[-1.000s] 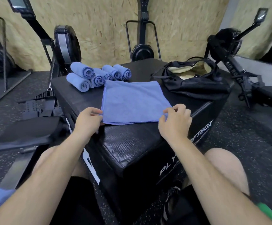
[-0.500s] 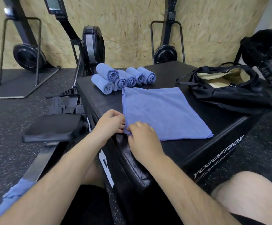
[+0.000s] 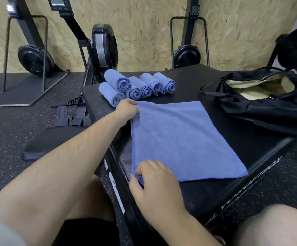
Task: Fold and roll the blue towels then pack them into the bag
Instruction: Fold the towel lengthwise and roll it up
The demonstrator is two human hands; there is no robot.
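Moved up the blue towel (image 3: 179, 139), my left hand (image 3: 127, 109) pinches its far corner, right hand (image 3: 154, 181) the near, aligning edges.

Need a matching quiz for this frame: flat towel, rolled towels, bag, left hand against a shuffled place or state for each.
Things:
1. flat towel
2. rolled towels
3. bag
4. left hand

Places or states:
A. open, cream lining showing
B. pinches the towel's far left corner
C. lies spread on the box
D. bunched together at the box's far side

Pairs: 1-C, 2-D, 3-A, 4-B
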